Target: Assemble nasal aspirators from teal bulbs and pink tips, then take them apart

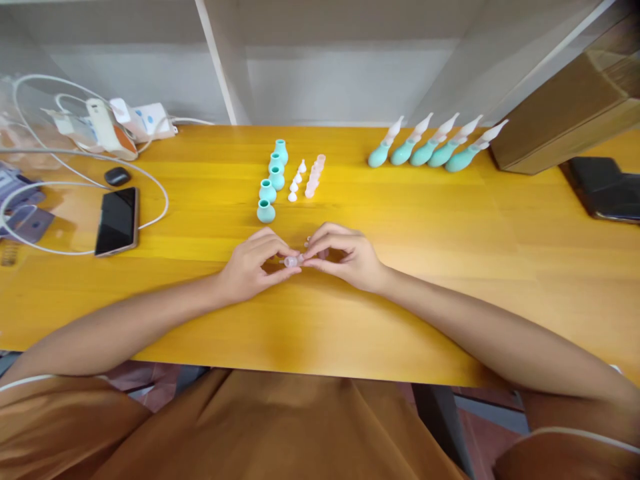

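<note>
Head view of a yellow wooden table point(450, 267). At centre the left hand point(253, 263) and the right hand point(345, 257) meet fingertip to fingertip, both pinching shut on one small clear tip point(291, 261) held just above the tabletop; the tip's long axis runs roughly level, from 9 toward 3 o'clock, though blur hides which end is the narrow one. At 12 o'clock from the hands stand three short columns of loose parts: five teal bulbs point(273, 183), upright with their open mouths up, nothing visible inside them; just beside these, four small white cones point(297, 181), points up; and next to those a row of pale pink caps point(314, 177), touching one another. At 1 to 2 o'clock, well apart from the hands, five assembled aspirators point(435, 147) lie side by side, each with its teal bulb toward the person and its pale nozzle pointing away toward 1 o'clock. At 9 to 10 o'clock a dark phone point(117, 220) lies flat, screen up, ringed by a white cable point(75, 193); a small black oval case point(117, 176) sits near it, and white chargers point(120, 123) lie beyond. At 2 o'clock a brown box point(565, 113) rests on the far edge, with a black object point(605, 187) beside it.
</note>
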{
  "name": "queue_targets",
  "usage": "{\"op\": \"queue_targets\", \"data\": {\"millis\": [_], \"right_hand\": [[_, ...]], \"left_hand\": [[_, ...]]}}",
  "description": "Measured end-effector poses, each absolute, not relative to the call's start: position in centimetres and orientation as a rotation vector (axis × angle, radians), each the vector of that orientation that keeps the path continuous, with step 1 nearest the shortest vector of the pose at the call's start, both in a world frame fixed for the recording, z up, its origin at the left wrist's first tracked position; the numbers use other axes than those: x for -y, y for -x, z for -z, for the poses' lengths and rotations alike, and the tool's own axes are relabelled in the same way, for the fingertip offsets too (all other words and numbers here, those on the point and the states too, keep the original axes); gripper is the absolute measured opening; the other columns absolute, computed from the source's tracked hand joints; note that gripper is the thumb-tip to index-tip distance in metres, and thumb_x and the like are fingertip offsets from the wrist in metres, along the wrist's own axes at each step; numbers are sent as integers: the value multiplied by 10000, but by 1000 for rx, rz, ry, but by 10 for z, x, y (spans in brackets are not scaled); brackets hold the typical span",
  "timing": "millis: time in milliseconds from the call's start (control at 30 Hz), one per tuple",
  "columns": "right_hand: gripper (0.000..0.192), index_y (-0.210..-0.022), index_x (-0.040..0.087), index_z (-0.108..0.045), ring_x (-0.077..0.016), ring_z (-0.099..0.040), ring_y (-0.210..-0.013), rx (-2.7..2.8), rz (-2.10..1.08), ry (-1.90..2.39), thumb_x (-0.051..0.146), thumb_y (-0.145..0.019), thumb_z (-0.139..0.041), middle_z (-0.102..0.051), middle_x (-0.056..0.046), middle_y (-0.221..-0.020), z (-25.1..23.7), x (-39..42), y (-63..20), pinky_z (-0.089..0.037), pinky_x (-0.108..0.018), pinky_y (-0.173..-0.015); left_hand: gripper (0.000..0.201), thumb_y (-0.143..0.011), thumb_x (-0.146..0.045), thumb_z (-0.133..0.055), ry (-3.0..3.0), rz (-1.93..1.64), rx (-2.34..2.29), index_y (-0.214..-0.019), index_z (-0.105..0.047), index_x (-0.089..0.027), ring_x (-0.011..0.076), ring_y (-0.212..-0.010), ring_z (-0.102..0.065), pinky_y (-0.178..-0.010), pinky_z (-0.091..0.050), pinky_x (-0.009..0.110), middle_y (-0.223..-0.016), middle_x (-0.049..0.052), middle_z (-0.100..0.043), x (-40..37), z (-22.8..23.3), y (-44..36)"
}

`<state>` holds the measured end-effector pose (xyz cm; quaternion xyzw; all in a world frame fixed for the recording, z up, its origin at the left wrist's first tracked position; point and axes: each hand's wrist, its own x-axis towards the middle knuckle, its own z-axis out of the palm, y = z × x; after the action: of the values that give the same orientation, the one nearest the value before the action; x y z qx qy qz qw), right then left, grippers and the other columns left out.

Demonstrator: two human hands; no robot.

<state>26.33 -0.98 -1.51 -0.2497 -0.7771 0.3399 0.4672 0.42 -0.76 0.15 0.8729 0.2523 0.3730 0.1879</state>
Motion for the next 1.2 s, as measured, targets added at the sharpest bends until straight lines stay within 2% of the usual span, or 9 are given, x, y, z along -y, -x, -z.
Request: {"op": "queue_targets", "data": {"millis": [200,333,433,600,767,833,933,1100,1200], "right_hand": [[110,-1061,275,-871,-194,-733,-904,1915,-829,615,348,-980,-857,-769,-68,-992,17,9,-264,-633,-332,-744],[91,-1051,275,-871,-197,-737,-912,1916,-822,596,334,-985,-852,-771,-67,-987,17,10,-264,-631,-330,-730],[98,-1065,259,-856,-169,-717,-846,1905,-824,581,307,-981,-857,-766,-61,-991,18,10,-263,-613,-305,-701],[364,-1305,247,-727,-128,-671,-751,1855,-916,588,293,-972,-868,-756,-32,-988,20,12,-262,-587,-282,-699],[514,-1435,282,-571,-112,-648,-753,1801,-1008,541,212,-993,-824,-705,7,-989,21,14,-261,-573,-258,-704],[464,-1423,280,-588,-116,-637,-751,1859,-980,541,210,-1013,-793,-683,3,-987,20,14,-262,-563,-261,-688],[295,-1308,252,-685,-122,-634,-758,1999,-856,546,244,-1029,-780,-677,-15,-979,19,13,-263,-555,-265,-681],[370,-1382,244,-649,-108,-634,-726,1991,-833,522,258,-1036,-781,-696,-8,-967,20,12,-263,-563,-251,-683],[330,-1333,241,-669,-107,-625,-711,2009,-805,525,273,-1029,-793,-688,-11,-962,20,12,-262,-555,-246,-660]], "left_hand": [[192,-990,-367,-837,-2436,-1009,-716,-1060,-745,-214,187,-876,-745,-820,-595,338,-940,42,-824,8,0,-2],[189,-976,-336,-854,-2427,-993,-682,-1060,-734,-217,181,-899,-754,-824,-607,321,-977,41,-834,8,0,-1],[196,-971,-328,-860,-2439,-999,-681,-1063,-730,-213,179,-893,-752,-820,-605,314,-976,41,-831,7,0,-1],[195,-982,-336,-845,-2421,-1015,-713,-1077,-731,-210,175,-868,-745,-804,-598,315,-962,39,-819,7,1,-2],[181,-988,-356,-837,-2357,-1023,-765,-1042,-734,-217,174,-834,-738,-747,-591,318,-931,29,-798,7,-1,-3],[182,-987,-362,-838,-2339,-1035,-766,-1034,-733,-220,176,-833,-738,-742,-590,323,-928,27,-794,6,-2,-3],[177,-985,-354,-841,-2315,-1045,-754,-1006,-730,-217,169,-836,-733,-767,-587,319,-912,18,-786,6,-1,-2],[194,-978,-371,-844,-2288,-1033,-776,-1001,-743,-206,159,-837,-726,-781,-567,292,-917,25,-785,6,-1,-2],[194,-971,-371,-852,-2263,-1031,-775,-995,-747,-209,156,-840,-725,-788,-561,285,-920,24,-786,5,-1,-2]]}}
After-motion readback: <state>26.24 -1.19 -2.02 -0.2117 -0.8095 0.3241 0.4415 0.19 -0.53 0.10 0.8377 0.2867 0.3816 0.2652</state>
